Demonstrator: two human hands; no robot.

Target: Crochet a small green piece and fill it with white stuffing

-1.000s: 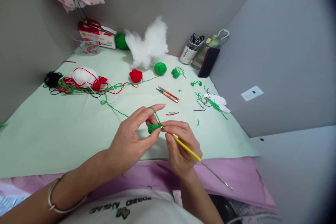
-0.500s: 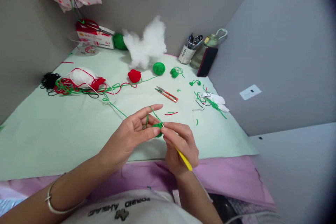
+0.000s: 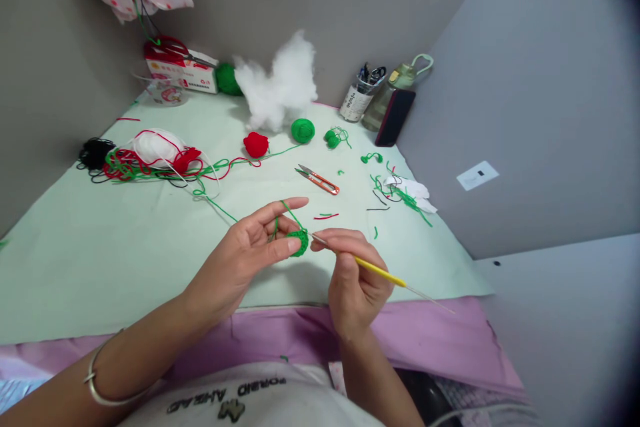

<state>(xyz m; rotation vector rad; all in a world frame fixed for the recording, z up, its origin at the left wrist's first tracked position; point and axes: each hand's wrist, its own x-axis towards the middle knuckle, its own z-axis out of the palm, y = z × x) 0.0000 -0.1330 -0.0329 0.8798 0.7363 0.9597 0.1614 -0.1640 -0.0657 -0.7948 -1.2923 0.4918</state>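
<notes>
My left hand [image 3: 255,240] pinches a small round piece of green crochet [image 3: 300,243] between thumb and fingers. Green yarn [image 3: 293,213] loops over its raised index finger and runs down to the piece's edge. In my right hand [image 3: 357,273] is a crochet hook [image 3: 380,270] with a yellow grip, its thin metal tip at the top edge of the crochet. The hook's back end points down to the right. From behind my left hand the yarn trails to a tangle of red, green and black strands around a white yarn ball [image 3: 159,148].
Thread snips [image 3: 319,180] lie beyond my hands. Behind them are a red ball [image 3: 256,145], a green coil [image 3: 303,131] and white stuffing [image 3: 280,83]. Yarn scraps [image 3: 407,197] lie at right, below a phone [image 3: 395,118], bottle and pen cup [image 3: 356,101]. Walls enclose the table.
My right hand has shifted slightly right and turned, so the hook now lies flatter with its back end showing. More of the round crochet piece is visible; my left hand has moved slightly left.
</notes>
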